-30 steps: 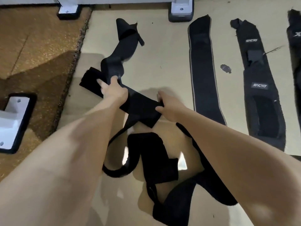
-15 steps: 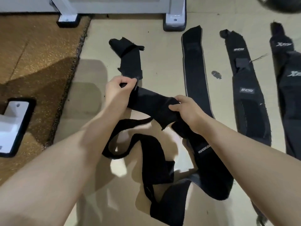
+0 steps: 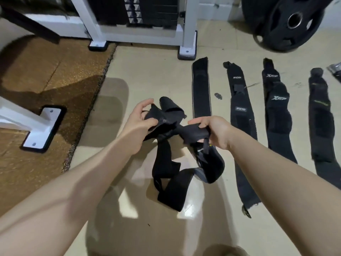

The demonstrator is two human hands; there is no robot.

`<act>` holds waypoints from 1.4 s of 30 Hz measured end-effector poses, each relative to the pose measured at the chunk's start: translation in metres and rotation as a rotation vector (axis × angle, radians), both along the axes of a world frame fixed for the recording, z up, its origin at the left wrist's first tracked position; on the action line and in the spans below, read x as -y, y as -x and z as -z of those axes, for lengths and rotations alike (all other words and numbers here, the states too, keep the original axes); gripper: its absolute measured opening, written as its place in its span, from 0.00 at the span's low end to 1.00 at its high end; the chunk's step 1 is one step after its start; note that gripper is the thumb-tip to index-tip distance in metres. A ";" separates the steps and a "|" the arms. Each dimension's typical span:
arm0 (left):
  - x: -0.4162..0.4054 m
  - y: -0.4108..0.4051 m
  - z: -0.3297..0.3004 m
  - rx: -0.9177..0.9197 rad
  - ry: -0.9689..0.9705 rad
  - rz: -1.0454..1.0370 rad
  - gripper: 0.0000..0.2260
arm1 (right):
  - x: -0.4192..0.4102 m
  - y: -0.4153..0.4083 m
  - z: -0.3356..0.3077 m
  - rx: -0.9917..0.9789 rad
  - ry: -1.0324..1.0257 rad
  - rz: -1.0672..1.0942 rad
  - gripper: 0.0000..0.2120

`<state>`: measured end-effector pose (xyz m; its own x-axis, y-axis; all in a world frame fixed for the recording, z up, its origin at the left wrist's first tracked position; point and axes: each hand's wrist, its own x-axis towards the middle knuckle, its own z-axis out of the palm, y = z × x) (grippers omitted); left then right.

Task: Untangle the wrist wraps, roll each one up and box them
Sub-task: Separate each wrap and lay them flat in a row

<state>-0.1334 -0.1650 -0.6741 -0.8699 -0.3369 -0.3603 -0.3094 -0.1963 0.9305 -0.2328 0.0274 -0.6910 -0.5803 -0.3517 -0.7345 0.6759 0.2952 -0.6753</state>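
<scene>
Since half a second ago both my hands have come up off the floor with the tangle (image 3: 171,150), and the end that lay flat beyond my left hand now stands bunched up against my fingers.

My left hand (image 3: 141,120) is out in front of me, forearm reaching forward and to the right, wrist bent a little. Its thumb and fingers are curled and pinch the bunched upper end of the tangle, the forefinger arched over the top of the cloth.

My right hand (image 3: 215,131) is level with it and close beside it, knuckles up. Its fingers are curled down around a flat band of the same tangle, and a short stretch of black cloth runs taut between my two hands. A thin strap hangs down from under this hand.

Below both hands the rest of the tangle droops in loops and folds, its lowest part lying on the floor (image 3: 144,74) nearer to me.

Past my right hand four straightened wraps (image 3: 276,111) lie side by side on the floor, flat and apart from each other. Beyond them a weight plate (image 3: 287,23) leans upright. Left of my left hand is a brown mat (image 3: 36,74).
</scene>
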 end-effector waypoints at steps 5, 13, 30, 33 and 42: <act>-0.015 -0.049 0.032 0.536 0.207 0.213 0.41 | -0.016 -0.021 0.008 -0.079 -0.417 -0.414 0.07; -0.006 -0.033 0.051 0.732 0.464 0.399 0.28 | -0.006 -0.025 0.034 -0.694 -0.668 -0.538 0.11; -0.001 0.017 0.051 0.472 0.527 0.410 0.22 | 0.044 0.026 0.115 -0.727 -0.697 -0.979 0.24; 0.015 0.007 0.054 0.406 0.408 0.383 0.24 | 0.049 0.029 0.123 -0.726 -0.754 -0.850 0.20; 0.022 0.003 0.066 0.557 0.521 0.021 0.11 | 0.049 0.044 0.065 -0.279 0.015 0.411 0.12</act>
<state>-0.1366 -0.1873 -0.7401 -0.6142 -0.5691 -0.5467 -0.7592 0.2369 0.6062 -0.2767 -0.0213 -0.7562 -0.8472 -0.0615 -0.5277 0.5268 0.0313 -0.8494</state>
